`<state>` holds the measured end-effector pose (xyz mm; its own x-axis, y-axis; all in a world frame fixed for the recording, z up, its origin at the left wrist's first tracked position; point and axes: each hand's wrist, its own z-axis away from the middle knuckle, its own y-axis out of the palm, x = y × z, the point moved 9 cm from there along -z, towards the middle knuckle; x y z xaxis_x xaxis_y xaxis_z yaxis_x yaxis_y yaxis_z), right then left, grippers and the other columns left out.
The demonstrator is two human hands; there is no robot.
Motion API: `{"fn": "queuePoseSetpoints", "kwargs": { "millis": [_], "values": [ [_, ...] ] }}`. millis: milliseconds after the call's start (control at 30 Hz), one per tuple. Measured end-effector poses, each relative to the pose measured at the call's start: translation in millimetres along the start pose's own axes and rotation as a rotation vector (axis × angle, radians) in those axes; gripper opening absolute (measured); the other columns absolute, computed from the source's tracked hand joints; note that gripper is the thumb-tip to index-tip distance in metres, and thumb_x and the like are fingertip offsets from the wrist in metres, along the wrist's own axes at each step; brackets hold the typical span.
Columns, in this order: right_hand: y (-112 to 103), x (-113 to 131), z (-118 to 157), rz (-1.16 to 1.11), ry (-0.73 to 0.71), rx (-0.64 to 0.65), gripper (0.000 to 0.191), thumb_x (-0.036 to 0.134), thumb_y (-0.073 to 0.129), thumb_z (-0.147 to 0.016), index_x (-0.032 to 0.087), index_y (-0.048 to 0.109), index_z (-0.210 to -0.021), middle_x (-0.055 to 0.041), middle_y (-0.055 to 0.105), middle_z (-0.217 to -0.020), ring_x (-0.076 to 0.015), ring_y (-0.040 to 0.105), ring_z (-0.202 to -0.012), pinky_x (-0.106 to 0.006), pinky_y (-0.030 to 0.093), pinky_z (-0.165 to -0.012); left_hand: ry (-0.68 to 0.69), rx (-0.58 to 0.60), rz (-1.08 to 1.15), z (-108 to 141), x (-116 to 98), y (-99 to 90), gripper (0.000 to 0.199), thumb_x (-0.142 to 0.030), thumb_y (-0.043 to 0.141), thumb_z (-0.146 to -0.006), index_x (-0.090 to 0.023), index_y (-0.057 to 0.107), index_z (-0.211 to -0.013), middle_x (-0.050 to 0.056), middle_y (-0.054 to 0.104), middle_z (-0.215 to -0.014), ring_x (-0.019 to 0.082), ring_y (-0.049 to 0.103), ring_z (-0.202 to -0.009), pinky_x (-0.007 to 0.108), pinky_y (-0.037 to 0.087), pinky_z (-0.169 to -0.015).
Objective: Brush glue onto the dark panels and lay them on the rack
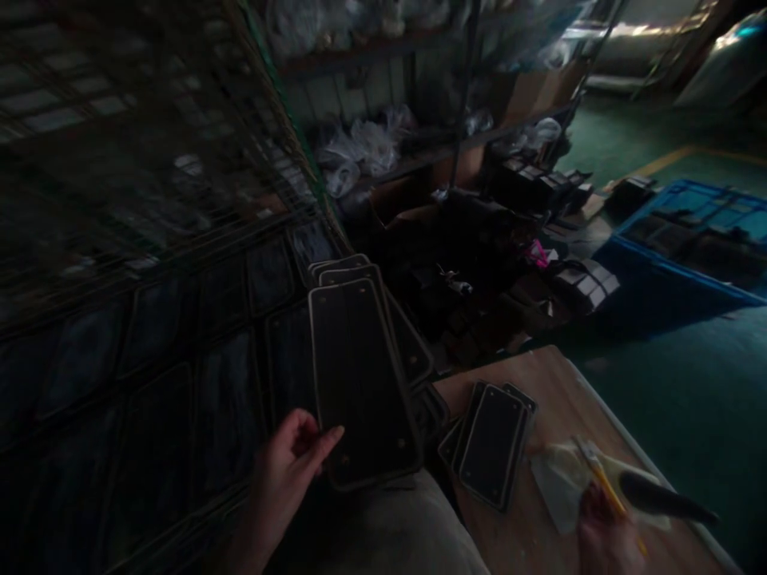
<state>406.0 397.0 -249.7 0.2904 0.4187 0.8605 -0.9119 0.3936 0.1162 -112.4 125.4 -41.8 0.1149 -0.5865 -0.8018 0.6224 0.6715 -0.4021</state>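
Observation:
My left hand [300, 451] pinches the lower left edge of a black rectangular panel [359, 375] with rounded corners, a pale rim and small holes near its corners. Behind that panel, more of the same kind [411, 343] lean in a stack. At lower right, my right hand [608, 527] is closed round a slim yellow tool [610, 489] with a pale end; blur hides its exact kind. Just beside it, a dark-handled object [665, 497] lies over a pale sheet [554, 487]. Smaller black panels [492, 443] are piled on the wooden board, left of my right hand.
The wooden board [545, 363] spans the lower right. Rows of dark panels [159, 319] lie at left beside a wire mesh rack [288, 128]. Shelves behind hold plastic bags [371, 148]. A blue crate [689, 259] stands on the green floor, with dark boxes [584, 283] near it.

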Motion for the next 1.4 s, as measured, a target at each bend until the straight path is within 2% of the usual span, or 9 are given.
{"fn": "queuePoseSetpoints", "kwargs": {
  "millis": [67, 167, 233, 367, 600, 800, 1100, 1233, 1400],
  "values": [
    [27, 22, 2, -0.085, 0.015, -0.072, 0.016, 0.038, 0.052, -0.083, 0.023, 0.061, -0.084, 0.0003, 0.064, -0.070, -0.0163, 0.063, -0.049, -0.027, 0.056, -0.041, 0.022, 0.039, 0.020, -3, 2, 2.5, 0.048, -0.059, 0.071, -0.072, -0.020, 0.043, -0.072, -0.008, 0.042, -0.058, 0.006, 0.043, -0.048, 0.017, 0.034, -0.043],
    [100, 63, 30, -0.192, 0.073, -0.070, 0.014, 0.032, 0.059, -0.087, 0.022, 0.067, -0.093, -0.0008, 0.069, -0.083, -0.0115, 0.068, -0.067, -0.020, 0.061, -0.059, 0.051, 0.125, 0.050, -7, 1, 8.1, 0.047, -0.059, 0.066, -0.076, -0.019, 0.043, -0.069, -0.008, 0.043, -0.056, 0.006, 0.046, -0.047, 0.017, 0.036, -0.045],
    [165, 99, 65, -0.152, 0.015, 0.073, 0.021, 0.035, 0.069, -0.083, 0.022, 0.068, -0.100, -0.0014, 0.070, -0.085, -0.0125, 0.069, -0.071, -0.022, 0.061, -0.063, 0.067, 0.182, 0.087, -8, -4, 9.9, 0.048, -0.061, 0.064, -0.077, -0.018, 0.044, -0.069, -0.007, 0.045, -0.057, 0.006, 0.047, -0.046, 0.018, 0.036, -0.045],
    [291, 164, 164, -0.020, -0.330, 0.546, 0.031, 0.039, 0.072, -0.083, 0.019, 0.068, -0.106, -0.0008, 0.067, -0.080, -0.0100, 0.065, -0.069, -0.015, 0.056, -0.061, 0.040, 0.246, 0.181, -12, -14, 5.7, 0.051, -0.065, 0.066, -0.071, -0.017, 0.049, -0.073, -0.007, 0.047, -0.059, 0.005, 0.040, -0.042, 0.018, 0.030, -0.039],
    [401, 187, 281, 0.354, -0.783, 0.992, 0.027, 0.041, 0.061, -0.092, 0.019, 0.066, -0.107, -0.0032, 0.069, -0.078, -0.0155, 0.067, -0.066, -0.024, 0.056, -0.059, -0.046, 0.156, 0.282, -35, 4, -7.0, 0.054, -0.070, 0.064, -0.069, -0.018, 0.049, -0.072, -0.006, 0.046, -0.056, 0.009, 0.042, -0.048, 0.021, 0.029, -0.044],
    [451, 179, 313, 0.594, -0.962, 1.210, 0.026, 0.040, 0.057, -0.095, 0.021, 0.065, -0.111, -0.0015, 0.070, -0.083, -0.0142, 0.068, -0.073, -0.024, 0.057, -0.067, 0.224, 0.125, 0.067, -17, 2, -18.3, 0.047, -0.064, 0.063, -0.074, -0.018, 0.052, -0.071, -0.004, 0.044, -0.062, 0.012, 0.044, -0.061, 0.025, 0.034, -0.057],
    [494, 161, 323, 0.883, -1.256, 1.272, 0.027, 0.039, 0.052, -0.097, 0.020, 0.067, -0.110, -0.0036, 0.072, -0.096, -0.0178, 0.070, -0.083, -0.026, 0.054, -0.071, 0.110, 0.231, 0.158, -2, 21, 1.7, 0.050, -0.068, 0.057, -0.076, -0.019, 0.051, -0.068, -0.004, 0.047, -0.052, 0.012, 0.046, -0.050, 0.024, 0.032, -0.048],
    [487, 158, 332, 0.948, -1.313, 1.294, 0.025, 0.037, 0.053, -0.097, 0.021, 0.067, -0.110, -0.0030, 0.072, -0.097, -0.0182, 0.069, -0.087, -0.026, 0.054, -0.073, 0.060, 0.271, 0.275, 4, 23, 7.4, 0.048, -0.066, 0.057, -0.078, -0.019, 0.050, -0.071, -0.005, 0.049, -0.046, 0.011, 0.046, -0.040, 0.021, 0.029, -0.041],
    [445, 167, 357, 1.070, -1.353, 1.394, 0.022, 0.034, 0.053, -0.098, 0.023, 0.066, -0.111, -0.0020, 0.070, -0.107, -0.0162, 0.067, -0.094, -0.026, 0.053, -0.079, -0.004, 0.319, 0.320, 9, 24, 9.9, 0.047, -0.065, 0.057, -0.079, -0.018, 0.052, -0.078, -0.005, 0.053, -0.045, 0.009, 0.042, -0.035, 0.018, 0.028, -0.036]
  ]
}}
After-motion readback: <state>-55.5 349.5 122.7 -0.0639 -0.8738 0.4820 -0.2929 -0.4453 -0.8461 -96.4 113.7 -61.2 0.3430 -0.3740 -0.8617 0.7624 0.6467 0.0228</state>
